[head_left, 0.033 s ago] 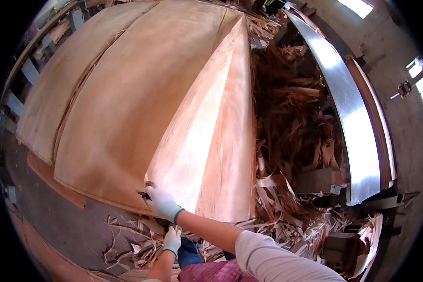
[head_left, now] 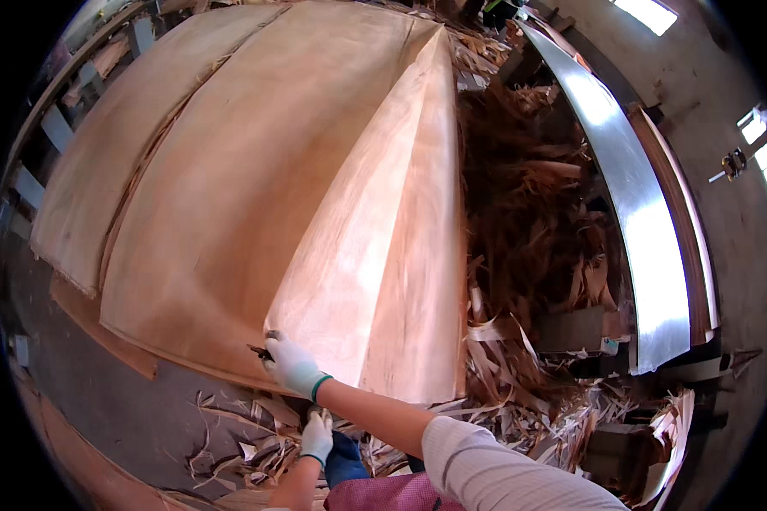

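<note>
A wide stack of thin, tan wood veneer sheets [head_left: 222, 162] lies in front of me. Its top sheet is turned back in a long pale fold [head_left: 358, 255] that tapers toward the far end. At the near corner of this fold, my right hand [head_left: 291, 364], in a white glove with green cuff and dark fingertips, is closed on the veneer sheet. My left hand [head_left: 317, 439], gloved alike, is lower, just below the stack's near edge. Its fingers are curled closed; what they hold, if anything, is hidden.
Torn veneer strips [head_left: 537, 196] fill the gap right of the stack; more scraps [head_left: 256, 443] litter the floor by my legs. Beyond the gap runs a long shiny metal strip [head_left: 635, 204]. A slatted frame [head_left: 55, 128] borders the far left.
</note>
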Demonstrator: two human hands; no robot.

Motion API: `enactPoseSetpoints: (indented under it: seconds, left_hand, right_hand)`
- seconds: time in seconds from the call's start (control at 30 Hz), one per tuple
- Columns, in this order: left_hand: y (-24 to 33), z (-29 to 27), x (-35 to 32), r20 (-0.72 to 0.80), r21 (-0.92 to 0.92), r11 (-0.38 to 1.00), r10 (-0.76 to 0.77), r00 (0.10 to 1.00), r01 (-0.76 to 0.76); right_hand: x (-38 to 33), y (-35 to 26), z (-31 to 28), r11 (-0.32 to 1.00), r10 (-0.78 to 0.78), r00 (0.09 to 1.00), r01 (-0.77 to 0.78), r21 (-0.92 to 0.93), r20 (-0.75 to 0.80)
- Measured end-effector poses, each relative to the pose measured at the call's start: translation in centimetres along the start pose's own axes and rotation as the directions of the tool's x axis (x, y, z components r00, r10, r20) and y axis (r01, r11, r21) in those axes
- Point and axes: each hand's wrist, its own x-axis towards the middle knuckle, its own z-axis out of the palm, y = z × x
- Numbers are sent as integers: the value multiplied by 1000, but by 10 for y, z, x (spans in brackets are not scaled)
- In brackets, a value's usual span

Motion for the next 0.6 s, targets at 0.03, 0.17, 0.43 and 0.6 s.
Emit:
enactPoseSetpoints:
  seconds: [0.03, 0.17, 0.43, 0.6]
  left_hand:
    - [4, -1, 1, 52, -17, 1000, -22, 998, 23]
    - [12, 12, -3, 149, -86, 996, -13, 989, 27]
    - [58, 30, -11, 51, -296, 878, 407, 912, -375]
    - [72, -81, -35, 38, -652, 755, 123, 992, -69]
  right_hand:
    - [10, 6, 15, 1000, -7, 1000, 7, -21, -11]
    - [32, 10, 45, 994, 90, 988, -80, -79, 124]
    - [24, 11, 45, 999, -24, 977, 33, -39, 214]
    - [-30, -49, 1, 986, 76, 992, -90, 143, 104]
